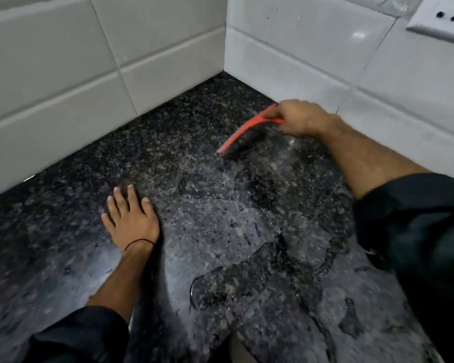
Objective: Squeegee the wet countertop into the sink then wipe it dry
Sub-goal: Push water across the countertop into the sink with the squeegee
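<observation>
The speckled black granite countertop [71,205] fills the view, with puddles and streaks of water [236,281] across its middle and right. My right hand [303,117] is shut on the handle of a red squeegee [243,132], whose blade rests on the counter near the back corner, slanting down to the left. My left hand [133,218] lies flat on the counter with fingers spread, a thin dark thread around its wrist. No sink or cloth is in sight.
White tiled walls [63,82] meet at a corner [225,61] behind the counter. A white wall socket [446,19] sits at the top right. Dark sleeves cover both forearms low in the frame.
</observation>
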